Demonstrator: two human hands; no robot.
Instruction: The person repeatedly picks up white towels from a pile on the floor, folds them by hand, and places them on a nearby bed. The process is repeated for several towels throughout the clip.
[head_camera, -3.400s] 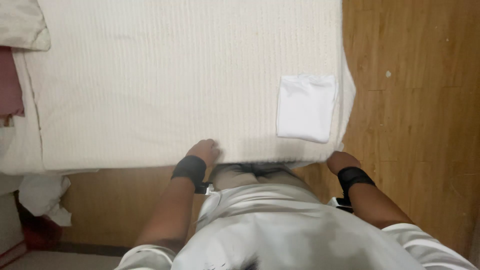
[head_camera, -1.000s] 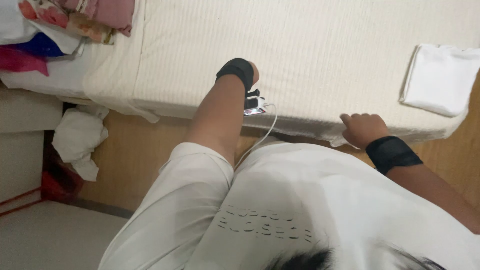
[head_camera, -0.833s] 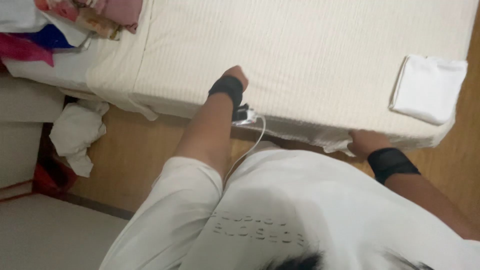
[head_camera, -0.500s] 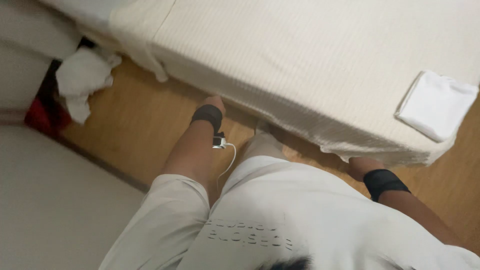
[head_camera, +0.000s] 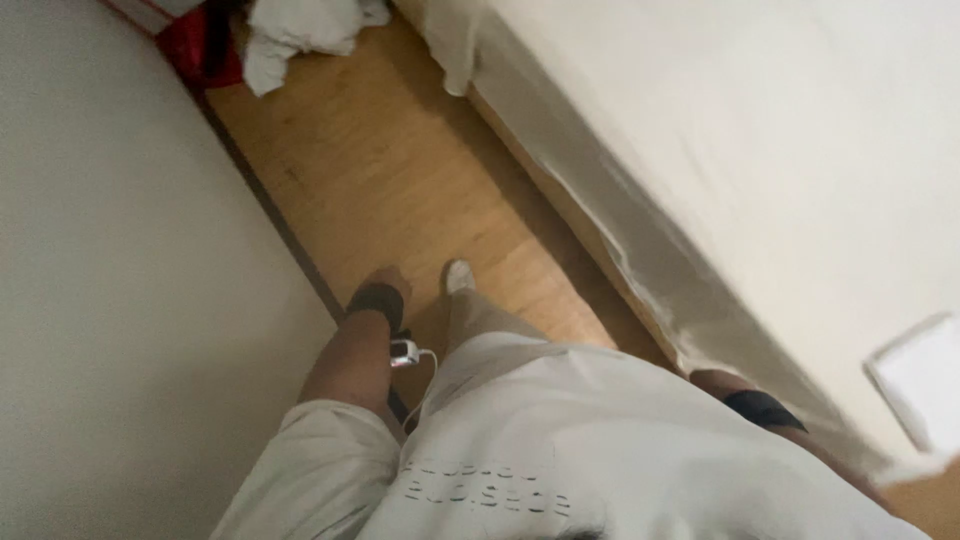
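My left hand (head_camera: 385, 285) hangs in a narrow strip of bare wooden floor (head_camera: 370, 170), walled in by the wall (head_camera: 120, 300) and the bed (head_camera: 700, 150); crumpled cloth (head_camera: 290, 30) blocks the far end.

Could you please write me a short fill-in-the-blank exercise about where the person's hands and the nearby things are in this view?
1. The left hand hangs free above the ____ floor.
2. The right hand is at the edge of the ____, mostly hidden behind the shirt.
3. The folded cloth lying on the bed is ____ in colour.
4. Each wrist wears a ____ band.

Missing words: wooden; bed; white; black
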